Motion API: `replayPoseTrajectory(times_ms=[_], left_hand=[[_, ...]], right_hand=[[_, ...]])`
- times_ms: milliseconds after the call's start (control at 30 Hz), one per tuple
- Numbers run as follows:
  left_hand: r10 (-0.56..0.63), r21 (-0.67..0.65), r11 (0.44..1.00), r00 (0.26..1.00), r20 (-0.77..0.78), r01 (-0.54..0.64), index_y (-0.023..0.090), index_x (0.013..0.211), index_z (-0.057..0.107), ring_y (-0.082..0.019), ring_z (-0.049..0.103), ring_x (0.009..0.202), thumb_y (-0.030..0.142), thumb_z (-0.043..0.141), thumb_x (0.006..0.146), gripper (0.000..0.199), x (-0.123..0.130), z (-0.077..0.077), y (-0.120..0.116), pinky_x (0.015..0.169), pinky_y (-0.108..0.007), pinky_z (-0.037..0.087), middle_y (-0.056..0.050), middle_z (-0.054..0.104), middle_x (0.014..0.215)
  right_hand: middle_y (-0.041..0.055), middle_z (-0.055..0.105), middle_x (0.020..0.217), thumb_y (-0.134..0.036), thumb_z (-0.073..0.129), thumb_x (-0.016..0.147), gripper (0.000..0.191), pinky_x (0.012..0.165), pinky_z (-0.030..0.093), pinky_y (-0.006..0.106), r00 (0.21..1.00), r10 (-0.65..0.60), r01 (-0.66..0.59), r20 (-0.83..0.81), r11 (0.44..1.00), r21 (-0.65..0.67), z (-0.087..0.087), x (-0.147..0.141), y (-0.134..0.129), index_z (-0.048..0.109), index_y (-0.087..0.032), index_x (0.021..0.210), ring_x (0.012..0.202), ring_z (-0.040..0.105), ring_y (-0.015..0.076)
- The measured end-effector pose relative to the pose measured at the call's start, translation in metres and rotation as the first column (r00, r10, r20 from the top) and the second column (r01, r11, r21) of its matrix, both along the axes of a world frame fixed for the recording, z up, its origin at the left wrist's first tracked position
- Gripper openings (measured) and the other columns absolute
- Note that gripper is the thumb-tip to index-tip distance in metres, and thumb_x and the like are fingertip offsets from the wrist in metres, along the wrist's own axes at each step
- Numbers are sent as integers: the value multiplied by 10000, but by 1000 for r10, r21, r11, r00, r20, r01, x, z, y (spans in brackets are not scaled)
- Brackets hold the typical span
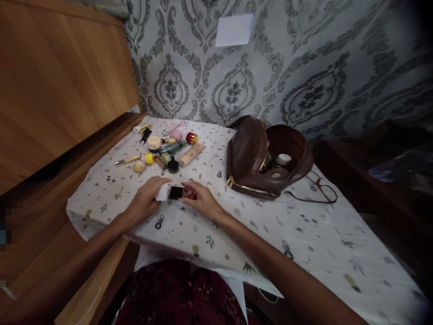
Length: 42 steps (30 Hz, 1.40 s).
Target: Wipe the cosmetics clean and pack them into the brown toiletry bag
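Observation:
My left hand [146,198] is closed around a crumpled white tissue [163,192]. Right beside the tissue is a small black container [176,192], box-like in outline, whose exact kind I cannot make out. My right hand [201,198] pinches the container's right end between thumb and fingers. Just beyond my hands lie a round black jar [173,166], a beige squeeze tube [192,155], a dark green bottle [172,147] and a cream jar with a pale lid [154,143].
An open brown leather bag [248,155] with small items inside stands right of centre. Eyeglasses [318,194] lie beside it. A brush [127,160], a red-and-gold cap [191,138] and a pink sponge [176,134] sit at the back left. A wooden cabinet [67,67] borders the table's left side.

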<state>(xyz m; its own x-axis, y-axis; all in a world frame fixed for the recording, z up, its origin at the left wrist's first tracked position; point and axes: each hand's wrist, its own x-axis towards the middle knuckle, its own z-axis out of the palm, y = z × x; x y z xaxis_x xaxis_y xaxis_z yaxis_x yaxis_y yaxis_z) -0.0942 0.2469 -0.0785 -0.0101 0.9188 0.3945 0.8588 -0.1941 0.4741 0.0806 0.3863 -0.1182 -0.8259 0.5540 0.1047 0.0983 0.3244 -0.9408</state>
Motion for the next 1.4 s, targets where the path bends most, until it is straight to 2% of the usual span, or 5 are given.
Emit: replayPoseTrajectory(times_ms=[367,733,967,1133,1400], left_hand=[[128,53,992,919,-373,-117,141,1331,542,-285,517,1042,382,438,1000,423,2,-16,13,909,-441,458,-144,594,1136],[86,-61,990,895,-438,-125,146,1196,634,-259,543,941,372,292,1046,437,6,-21,18,826,-412,447,-106,663,1000],[-39,-173,985,997,-65,27,193,1414,471,-226,521,1214,403,326,1041,452,-16,-5,6,1078,-421,410,-100,593,1306],[-67,-238,970,992,-104,40,212,1471,379,-265,444,1333,358,458,988,510,-34,1,-6,1127,-456,374,-121,474,1442],[-8,-170,985,999,-46,0,187,1159,555,-228,565,995,283,509,943,240,-28,-4,-9,874,-355,461,-67,601,1052]], right_hand=[[28,573,943,-148,718,804,276,784,446,299,994,-49,5,96,910,415,4,-15,-11,669,-174,1074,821,550,161],[-10,532,822,-81,741,757,251,692,422,265,1000,-19,14,15,950,312,5,3,-4,663,-154,984,705,502,125],[2,554,854,-111,738,774,239,680,426,268,999,-13,0,44,958,288,6,8,-1,668,-159,997,682,494,117],[9,567,870,-115,729,783,226,691,431,270,999,-10,0,35,958,287,6,8,-2,678,-155,1000,704,515,119],[7,605,946,-248,780,738,431,634,430,260,985,-87,89,-150,996,11,0,7,3,638,-209,1143,665,508,101]])
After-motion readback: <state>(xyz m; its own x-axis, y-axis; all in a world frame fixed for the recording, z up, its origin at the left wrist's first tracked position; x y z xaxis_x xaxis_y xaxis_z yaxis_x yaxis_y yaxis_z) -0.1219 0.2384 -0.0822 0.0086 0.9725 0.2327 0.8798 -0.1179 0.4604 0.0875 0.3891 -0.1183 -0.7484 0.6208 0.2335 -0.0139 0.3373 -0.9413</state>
